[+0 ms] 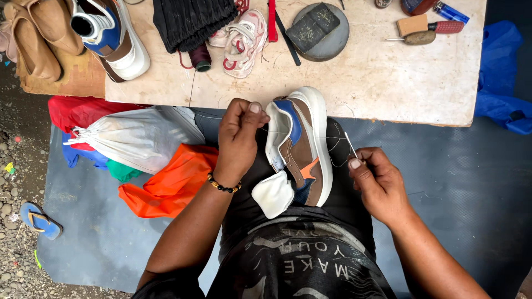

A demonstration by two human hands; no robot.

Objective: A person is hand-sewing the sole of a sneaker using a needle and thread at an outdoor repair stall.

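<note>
Centre of frame: the sneaker (302,147), white-soled with brown, blue and orange panels, lies on my lap, toe toward the table (388,83). My left hand (238,138), just left of the shoe's collar, is closed in a pinch on a thread (266,128), touching the collar's edge. My right hand (377,182), right of the sole and apart from it, pinches a needle (351,146) between thumb and forefinger, its tip pointing up.

I have one view only, from the camera on the wearer's head, looking steeply down and close over the lap, with the surface (388,83) running along the frame's top.
</note>
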